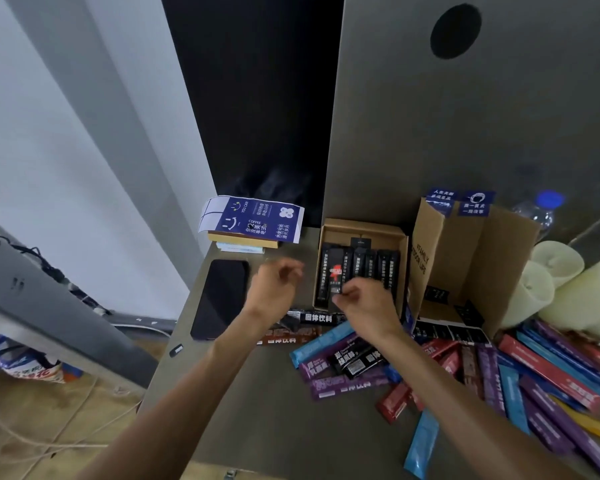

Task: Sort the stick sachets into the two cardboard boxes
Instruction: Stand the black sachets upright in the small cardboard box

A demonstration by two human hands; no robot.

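A small open cardboard box (361, 226) holds several black stick sachets (381, 266) standing side by side. My right hand (366, 297) hovers over its front edge and pinches the lower end of a black sachet with a red mark (336, 271) that lies in the box. My left hand (276, 284) floats left of the box, blurred, its fingers loosely curled around nothing. A taller cardboard box (465, 258) stands to the right with its flaps up. Loose sachets (499, 379) in blue, purple, red, black and yellow are scattered over the table in front of both boxes.
A dark phone (220, 296) lies on the table left of my left hand. Behind it sits a blue printed pack on a small stack (253, 221). Pale cylinders (565, 289) and a water bottle (541, 209) stand at the right. A grey panel (465, 116) rises behind the boxes.
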